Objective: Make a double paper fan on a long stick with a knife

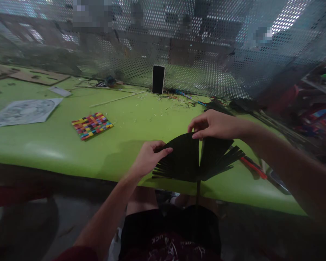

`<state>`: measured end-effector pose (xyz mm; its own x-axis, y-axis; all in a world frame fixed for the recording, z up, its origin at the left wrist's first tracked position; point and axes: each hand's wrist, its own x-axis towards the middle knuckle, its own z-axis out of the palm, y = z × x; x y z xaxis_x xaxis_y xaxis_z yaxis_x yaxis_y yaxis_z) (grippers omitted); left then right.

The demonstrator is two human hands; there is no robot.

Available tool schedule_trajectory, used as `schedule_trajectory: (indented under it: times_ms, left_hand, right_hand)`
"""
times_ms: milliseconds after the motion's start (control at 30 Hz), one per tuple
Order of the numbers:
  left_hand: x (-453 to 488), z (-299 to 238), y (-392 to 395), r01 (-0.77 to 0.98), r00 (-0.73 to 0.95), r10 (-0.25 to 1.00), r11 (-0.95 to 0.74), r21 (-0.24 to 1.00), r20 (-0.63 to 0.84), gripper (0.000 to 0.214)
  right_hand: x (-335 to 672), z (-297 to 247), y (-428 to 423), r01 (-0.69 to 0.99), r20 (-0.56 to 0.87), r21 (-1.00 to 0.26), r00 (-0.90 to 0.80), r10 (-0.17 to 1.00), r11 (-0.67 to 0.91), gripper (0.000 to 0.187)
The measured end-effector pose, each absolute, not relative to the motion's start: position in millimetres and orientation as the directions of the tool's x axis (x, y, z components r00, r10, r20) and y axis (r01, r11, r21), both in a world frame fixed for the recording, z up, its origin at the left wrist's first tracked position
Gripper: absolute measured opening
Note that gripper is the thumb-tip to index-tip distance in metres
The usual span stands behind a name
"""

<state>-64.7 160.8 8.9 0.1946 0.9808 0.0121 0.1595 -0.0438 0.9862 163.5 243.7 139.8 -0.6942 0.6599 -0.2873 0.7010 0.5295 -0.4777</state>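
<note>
At the far left of the green table (57, 148), a white sheet (47, 108) lies flat, printed with a round grey design; any lettering on it is too blurred to read. Brown flat pieces (39, 76) with cut-out holes lie behind it, and a small pale card (60, 91) sits just beyond the sheet's far corner. Next comes a woven square (92, 125) of red, yellow, blue, green and black strips, with a thin pale stick (116, 99) farther back. The left hand (149, 156) holds the left upper edge of a black pleated fan (180, 156), thumb on the near face. Below, the maroon shirt (170, 250) bears white lettering, of which "UCK" seems readable and the rest is unclear. A phone (158, 79) with a dark screen stands upright by the perforated metal screen (119, 54). The fan spreads above the table's near edge, split by a narrow gap, its sides fringed and its thin stem hanging down past the edge. The right hand (216, 125) pinches the top rim near that gap, thumb and fingers close together. Just right of the fan lies a red-handled tool (254, 167), partly hidden, its markings not legible
</note>
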Motion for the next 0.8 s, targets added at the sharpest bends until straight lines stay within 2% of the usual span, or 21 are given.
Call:
schedule_trajectory:
  times_ms: [333, 667, 800]
  left_hand:
    - [-64, 1, 165, 0.089, 0.212, 0.976, 0.025, 0.996, -0.044, 0.037]
    - [-62, -5, 167, 0.009, 0.194, 0.976, 0.098, 0.995, -0.097, 0.036]
    - [-63, -6, 166, -0.009, 0.231, 0.968, 0.097, 0.995, -0.092, 0.036]
  right_hand:
    - [163, 140, 223, 0.727, -0.222, -0.457, -0.651, 0.726, 0.512, 0.028]
    - [168, 141, 217, 0.817, -0.244, -0.42, -0.52, 0.818, 0.395, 0.031]
    - [167, 142, 215, 0.82, -0.242, -0.391, -0.53, 0.813, 0.418, 0.032]
